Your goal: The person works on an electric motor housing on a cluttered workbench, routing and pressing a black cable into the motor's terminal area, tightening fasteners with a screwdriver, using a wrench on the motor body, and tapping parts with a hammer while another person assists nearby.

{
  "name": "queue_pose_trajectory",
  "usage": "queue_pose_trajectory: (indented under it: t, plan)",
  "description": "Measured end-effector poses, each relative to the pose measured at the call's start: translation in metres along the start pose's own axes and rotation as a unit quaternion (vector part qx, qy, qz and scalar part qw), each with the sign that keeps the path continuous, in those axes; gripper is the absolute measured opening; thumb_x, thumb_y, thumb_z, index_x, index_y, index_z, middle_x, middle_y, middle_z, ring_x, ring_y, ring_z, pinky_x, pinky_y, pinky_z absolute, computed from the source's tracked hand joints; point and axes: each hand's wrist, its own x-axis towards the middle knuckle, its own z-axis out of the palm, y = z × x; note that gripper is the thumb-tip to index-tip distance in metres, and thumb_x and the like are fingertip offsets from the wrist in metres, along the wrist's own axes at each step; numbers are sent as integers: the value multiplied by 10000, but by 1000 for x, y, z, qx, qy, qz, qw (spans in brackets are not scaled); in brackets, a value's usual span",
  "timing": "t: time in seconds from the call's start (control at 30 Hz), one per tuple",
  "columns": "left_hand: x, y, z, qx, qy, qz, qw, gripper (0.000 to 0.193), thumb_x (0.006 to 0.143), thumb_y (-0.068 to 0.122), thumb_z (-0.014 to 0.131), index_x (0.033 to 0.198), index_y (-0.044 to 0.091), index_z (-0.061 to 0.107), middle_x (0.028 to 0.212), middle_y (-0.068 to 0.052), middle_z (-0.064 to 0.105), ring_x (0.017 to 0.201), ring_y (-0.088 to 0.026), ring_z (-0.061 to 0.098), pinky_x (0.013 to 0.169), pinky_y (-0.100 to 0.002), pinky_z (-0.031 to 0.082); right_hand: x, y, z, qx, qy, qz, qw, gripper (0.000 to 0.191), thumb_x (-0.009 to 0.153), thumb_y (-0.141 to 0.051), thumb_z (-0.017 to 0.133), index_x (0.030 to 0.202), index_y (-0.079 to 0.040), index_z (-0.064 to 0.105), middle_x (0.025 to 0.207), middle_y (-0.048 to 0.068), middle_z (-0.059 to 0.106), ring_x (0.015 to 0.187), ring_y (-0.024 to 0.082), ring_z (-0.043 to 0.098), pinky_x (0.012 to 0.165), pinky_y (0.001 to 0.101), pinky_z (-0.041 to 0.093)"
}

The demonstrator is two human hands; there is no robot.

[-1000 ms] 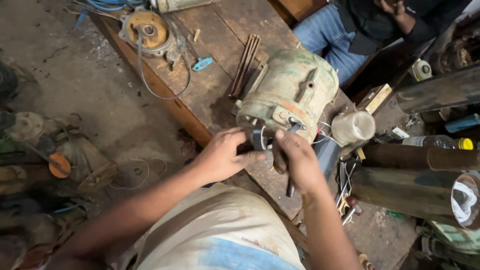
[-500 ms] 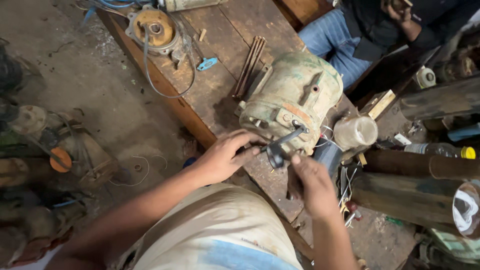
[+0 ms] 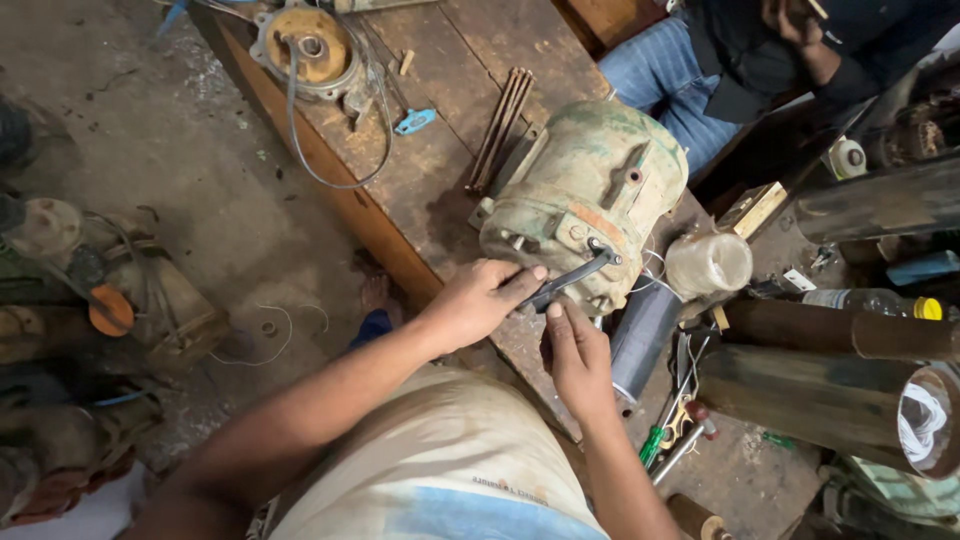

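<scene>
— What has changed at the green motor (image 3: pixel 590 195) since half a second ago?

— The dark spanner (image 3: pixel 570 280) has swung. Before, it sat bunched close under the motor's end face with the left hand flat beside it; now it lies stretched out, its far end on a bolt at the motor's lower front edge. The right hand (image 3: pixel 578 358) has moved in closer below the handle.

— How do the hands hold it?

— The left hand (image 3: pixel 478 300) is closed around the near end of the handle, thumb and fingers pinching it. The right hand is loose, fingers nearly straight, with its fingertips touching the underside of the handle just below the left thumb; it grasps nothing that I can make out.

— Which way does the spanner run?

— Its long axis slants from the left hand up and to the right, head end at the motor, handle end toward the person.

— And around the motor?

— It rests on the wooden bench (image 3: pixel 470 60). A pale plastic jar (image 3: pixel 708 264) stands just right of it, a bundle of rusty rods (image 3: pixel 500 125) lies to its left, and a seated person's jeans (image 3: pixel 660 80) are beyond it.
</scene>
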Motion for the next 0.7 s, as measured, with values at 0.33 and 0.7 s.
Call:
queue_pose_trajectory:
  t: [0.33,0.7]
  plan:
    - [-29,-2,-10,50,88,288,952,359,864,289,789,1060,2,699,1046,-185,675,931,-382,670,792,-445,550,26,-74,-27,54,-130,13,990,324,997,-211,568,1219,-31,720,611,-59,531,498,60,408,466,226,342]
    - [-3,-2,7,23,19,-20,999,451,1015,442,610,862,53,782,730,-173,724,686,-293,721,674,-418,536,4,-50,-20,-353,82,-360,859,301,933,-43,745,1228,-46,682,910,95,624,775,208,612,705,333,506]
